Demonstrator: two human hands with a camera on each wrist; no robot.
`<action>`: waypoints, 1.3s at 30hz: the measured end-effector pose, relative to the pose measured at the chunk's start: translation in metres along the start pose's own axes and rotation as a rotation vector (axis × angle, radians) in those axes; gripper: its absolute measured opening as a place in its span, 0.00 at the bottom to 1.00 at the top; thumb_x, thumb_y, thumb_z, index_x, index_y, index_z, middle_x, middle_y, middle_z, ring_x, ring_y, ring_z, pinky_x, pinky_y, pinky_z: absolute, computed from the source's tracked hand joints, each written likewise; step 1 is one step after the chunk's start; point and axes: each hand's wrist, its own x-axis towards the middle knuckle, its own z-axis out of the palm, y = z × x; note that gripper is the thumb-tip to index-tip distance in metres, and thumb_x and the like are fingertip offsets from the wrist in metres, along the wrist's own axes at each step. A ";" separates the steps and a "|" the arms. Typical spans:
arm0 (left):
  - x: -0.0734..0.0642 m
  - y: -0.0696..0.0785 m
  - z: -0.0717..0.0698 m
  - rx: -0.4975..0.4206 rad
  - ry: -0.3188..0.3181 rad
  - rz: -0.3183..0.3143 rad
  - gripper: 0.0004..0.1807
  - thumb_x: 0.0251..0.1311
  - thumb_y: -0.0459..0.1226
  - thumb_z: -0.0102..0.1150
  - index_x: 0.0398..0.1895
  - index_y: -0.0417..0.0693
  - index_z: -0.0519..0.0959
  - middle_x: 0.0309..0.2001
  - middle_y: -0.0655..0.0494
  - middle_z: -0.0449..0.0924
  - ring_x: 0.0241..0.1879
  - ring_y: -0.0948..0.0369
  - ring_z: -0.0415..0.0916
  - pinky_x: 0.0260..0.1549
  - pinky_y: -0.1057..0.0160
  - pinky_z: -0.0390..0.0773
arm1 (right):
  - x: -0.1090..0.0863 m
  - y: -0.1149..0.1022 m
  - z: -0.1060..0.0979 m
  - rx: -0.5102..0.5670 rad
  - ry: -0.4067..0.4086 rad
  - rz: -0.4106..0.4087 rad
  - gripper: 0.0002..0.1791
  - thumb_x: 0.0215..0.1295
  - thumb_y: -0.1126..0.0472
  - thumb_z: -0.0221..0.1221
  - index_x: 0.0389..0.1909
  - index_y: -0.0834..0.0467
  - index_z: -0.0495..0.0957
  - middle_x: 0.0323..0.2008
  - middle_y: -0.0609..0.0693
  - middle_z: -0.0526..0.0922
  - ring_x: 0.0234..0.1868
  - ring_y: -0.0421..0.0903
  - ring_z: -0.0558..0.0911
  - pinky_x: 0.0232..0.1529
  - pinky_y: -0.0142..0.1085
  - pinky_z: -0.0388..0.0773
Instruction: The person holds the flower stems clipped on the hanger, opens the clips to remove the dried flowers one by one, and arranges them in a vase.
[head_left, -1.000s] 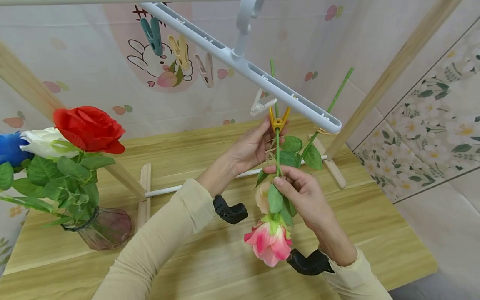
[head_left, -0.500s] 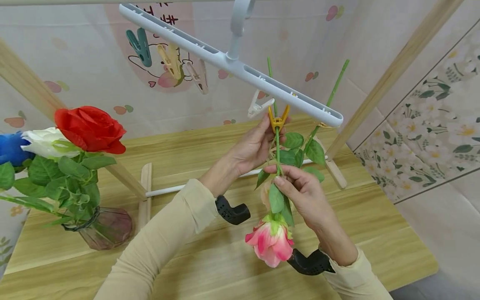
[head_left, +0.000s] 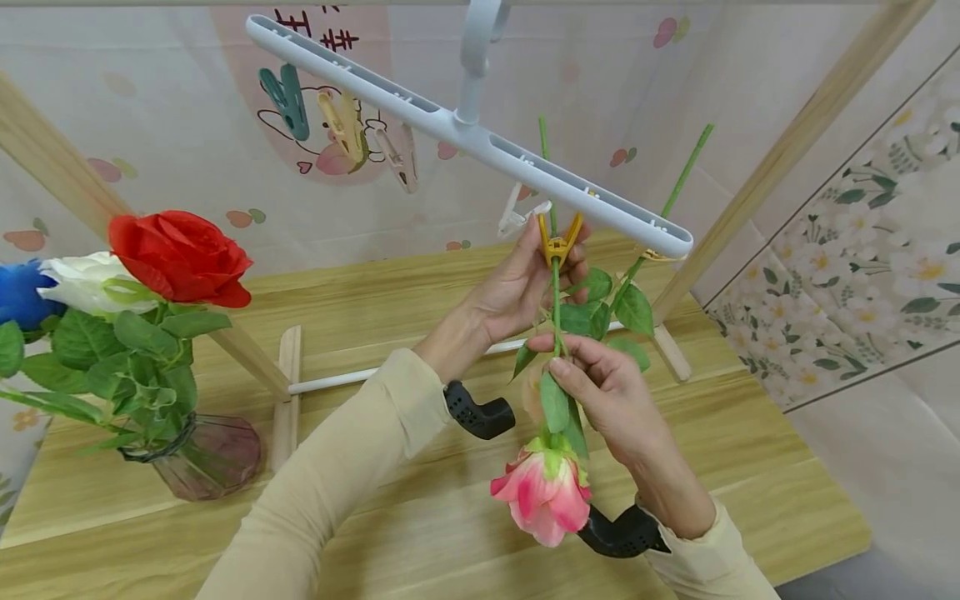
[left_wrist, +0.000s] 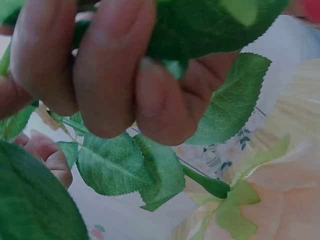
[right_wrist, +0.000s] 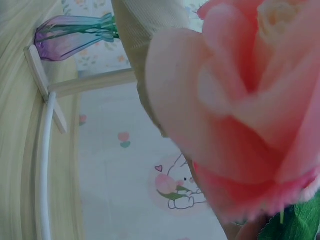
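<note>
A pink artificial rose (head_left: 546, 492) hangs upside down below the light-grey hanger (head_left: 525, 171). My right hand (head_left: 611, 392) pinches its green stem between thumb and fingers, just above the bloom. Higher up, my left hand (head_left: 517, 292) holds a yellow clothespin (head_left: 557, 249), thumb on one side and fingers on the other, with the stem running along it. Whether the clothespin's jaws bite the stem is unclear. Behind hangs a peach flower (left_wrist: 280, 200), its stem held at the hanger's right end by another yellow clip (head_left: 660, 255). The rose fills much of the right wrist view.
More clothespins dangle from the hanger: a teal one (head_left: 285, 102), a pale yellow one (head_left: 343, 125), a pink one (head_left: 397, 157) and a white one (head_left: 513, 212). A glass vase (head_left: 213, 454) with red, white and blue roses stands left. Wooden posts (head_left: 795, 150) flank the hanger.
The hanger has swung, its left end shifting left and down. My left hand has moved slightly right, with more fingers showing beside the yellow clothespin. My right hand keeps its pinch; the rose sinks slightly.
</note>
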 end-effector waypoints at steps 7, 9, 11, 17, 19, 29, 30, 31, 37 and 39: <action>0.004 0.001 -0.003 0.022 0.019 0.023 0.26 0.41 0.63 0.66 0.32 0.54 0.77 0.29 0.63 0.72 0.34 0.66 0.74 0.37 0.64 0.75 | -0.003 -0.003 0.002 -0.021 -0.010 -0.002 0.14 0.71 0.67 0.48 0.48 0.52 0.79 0.43 0.42 0.81 0.35 0.34 0.73 0.28 0.24 0.72; 0.004 0.001 -0.002 0.046 0.062 0.043 0.18 0.57 0.57 0.58 0.30 0.53 0.76 0.28 0.63 0.72 0.34 0.66 0.75 0.36 0.65 0.75 | -0.003 -0.003 0.003 -0.037 -0.009 0.000 0.14 0.71 0.66 0.48 0.48 0.51 0.79 0.47 0.42 0.81 0.39 0.35 0.72 0.31 0.24 0.71; 0.005 0.002 0.001 0.053 0.108 0.048 0.15 0.66 0.49 0.47 0.27 0.52 0.75 0.27 0.62 0.73 0.33 0.66 0.75 0.34 0.66 0.75 | -0.003 -0.004 0.004 -0.052 -0.008 0.004 0.14 0.71 0.66 0.49 0.48 0.51 0.79 0.48 0.42 0.81 0.41 0.36 0.71 0.35 0.25 0.70; 0.006 0.009 0.009 0.006 0.189 0.001 0.18 0.72 0.39 0.36 0.26 0.51 0.75 0.25 0.61 0.74 0.28 0.66 0.76 0.29 0.69 0.73 | -0.003 -0.005 0.006 -0.066 0.002 0.015 0.14 0.71 0.66 0.49 0.48 0.49 0.79 0.47 0.42 0.81 0.44 0.37 0.72 0.40 0.26 0.70; 0.005 0.011 0.010 0.002 0.199 -0.015 0.18 0.72 0.40 0.37 0.28 0.51 0.76 0.25 0.61 0.75 0.29 0.66 0.76 0.30 0.69 0.73 | -0.003 -0.005 0.006 -0.052 -0.002 0.014 0.14 0.71 0.66 0.49 0.47 0.49 0.80 0.43 0.42 0.82 0.36 0.35 0.72 0.33 0.26 0.70; 0.004 0.018 0.009 0.011 0.266 -0.069 0.16 0.71 0.43 0.41 0.29 0.51 0.78 0.24 0.60 0.76 0.26 0.65 0.75 0.33 0.63 0.69 | -0.001 0.002 0.003 0.028 -0.028 0.079 0.12 0.71 0.66 0.49 0.46 0.55 0.79 0.25 0.42 0.80 0.19 0.32 0.77 0.19 0.25 0.75; 0.003 0.020 0.008 -0.014 0.270 -0.091 0.17 0.71 0.45 0.41 0.30 0.50 0.79 0.24 0.60 0.77 0.26 0.65 0.75 0.33 0.63 0.69 | -0.001 0.002 0.002 0.033 -0.032 0.088 0.12 0.71 0.66 0.48 0.46 0.55 0.79 0.24 0.42 0.81 0.19 0.32 0.78 0.19 0.25 0.76; 0.003 0.021 0.008 -0.038 0.267 -0.112 0.19 0.71 0.46 0.41 0.30 0.50 0.79 0.23 0.60 0.77 0.25 0.65 0.75 0.33 0.62 0.69 | -0.002 0.003 0.002 0.034 -0.034 0.096 0.12 0.71 0.66 0.48 0.46 0.55 0.79 0.24 0.42 0.81 0.19 0.33 0.78 0.19 0.26 0.76; -0.001 0.025 0.006 -0.131 0.195 -0.157 0.24 0.71 0.52 0.37 0.35 0.48 0.81 0.24 0.59 0.78 0.26 0.64 0.76 0.33 0.61 0.71 | -0.002 0.004 0.001 0.032 -0.050 0.101 0.13 0.71 0.66 0.48 0.47 0.54 0.79 0.24 0.42 0.83 0.19 0.34 0.80 0.19 0.27 0.77; -0.001 0.026 0.006 -0.131 0.184 -0.154 0.24 0.71 0.52 0.36 0.36 0.49 0.81 0.24 0.59 0.78 0.26 0.64 0.76 0.34 0.60 0.70 | -0.002 0.004 0.001 0.029 -0.054 0.098 0.13 0.71 0.66 0.48 0.47 0.54 0.79 0.24 0.42 0.83 0.19 0.35 0.81 0.19 0.28 0.77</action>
